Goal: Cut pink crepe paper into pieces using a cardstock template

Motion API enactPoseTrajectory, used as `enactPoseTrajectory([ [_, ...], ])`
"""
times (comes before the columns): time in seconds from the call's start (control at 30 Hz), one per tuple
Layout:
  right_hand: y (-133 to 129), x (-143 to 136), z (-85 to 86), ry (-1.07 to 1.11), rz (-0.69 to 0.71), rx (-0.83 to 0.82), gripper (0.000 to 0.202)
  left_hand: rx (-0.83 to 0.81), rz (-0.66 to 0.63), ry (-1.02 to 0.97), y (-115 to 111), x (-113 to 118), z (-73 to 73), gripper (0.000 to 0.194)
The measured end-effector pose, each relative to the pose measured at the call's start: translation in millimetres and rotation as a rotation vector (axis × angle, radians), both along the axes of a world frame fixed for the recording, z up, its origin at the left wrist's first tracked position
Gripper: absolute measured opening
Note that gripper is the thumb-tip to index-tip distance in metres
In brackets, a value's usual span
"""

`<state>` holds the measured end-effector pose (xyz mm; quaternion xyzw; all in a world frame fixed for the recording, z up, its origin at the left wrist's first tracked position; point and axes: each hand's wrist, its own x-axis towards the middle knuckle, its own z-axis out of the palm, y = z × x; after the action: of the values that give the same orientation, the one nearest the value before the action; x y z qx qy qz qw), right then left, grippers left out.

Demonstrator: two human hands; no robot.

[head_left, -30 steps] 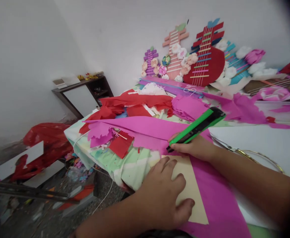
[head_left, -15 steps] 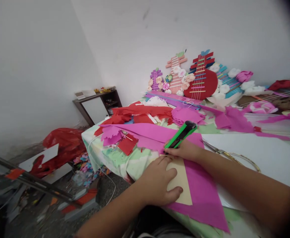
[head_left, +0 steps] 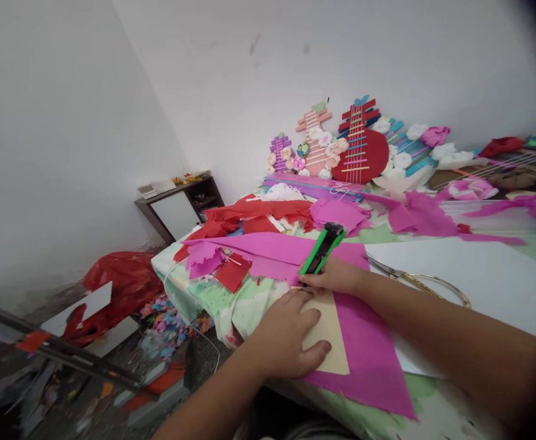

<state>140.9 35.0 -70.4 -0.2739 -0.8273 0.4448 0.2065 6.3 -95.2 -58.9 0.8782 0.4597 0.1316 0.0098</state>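
Observation:
My right hand (head_left: 334,275) grips a green and black box cutter (head_left: 323,247), its lower end down at the far edge of a cream card (head_left: 329,342). The blade itself is hidden by my fingers. Pressed flat on that card, with fingers spread, is my left hand (head_left: 290,342). Under the card lies a magenta sheet (head_left: 378,366), which shows along its right and near sides. Beside my right forearm a pair of gold-handled scissors (head_left: 400,274) rests on a white sheet (head_left: 469,275).
Red scraps (head_left: 268,211) and pink scraps (head_left: 341,214) litter the cloth-covered table (head_left: 203,293). Paper instruments with flowers, one a red lute shape (head_left: 368,156), lean on the wall. A low cabinet (head_left: 176,211) and a red plastic bag (head_left: 121,275) stand left, above a littered floor.
The box cutter now stands more upright, its top end having swung left. My left hand stays on the card. The whole view has shifted slightly.

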Motion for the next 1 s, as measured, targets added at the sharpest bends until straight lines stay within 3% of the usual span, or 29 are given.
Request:
enactPoseTrajectory([
  [0.1, -0.1, 0.6, 2.3, -0.002, 0.014, -0.007, 0.022, -0.016, 0.008, -0.007, 0.2, 0.0, -0.8, 0.033],
  [0.27, -1.4, 2.8, 9.6, -0.005, -0.083, -0.025, 0.022, -0.043, 0.030, -0.002, 0.5, -0.8, -2.5, 0.041],
  [0.73, -0.2, 4.2, 9.3, 0.005, -0.050, 0.006, 0.020, -0.072, 0.053, -0.007, 1.0, -0.9, -3.1, 0.046],
  [1.0, 4.0, 3.7, 5.2, -0.105, -0.027, 0.034, 0.020, -0.086, 0.049, -0.016, 0.7, -2.5, -4.8, 0.047],
])
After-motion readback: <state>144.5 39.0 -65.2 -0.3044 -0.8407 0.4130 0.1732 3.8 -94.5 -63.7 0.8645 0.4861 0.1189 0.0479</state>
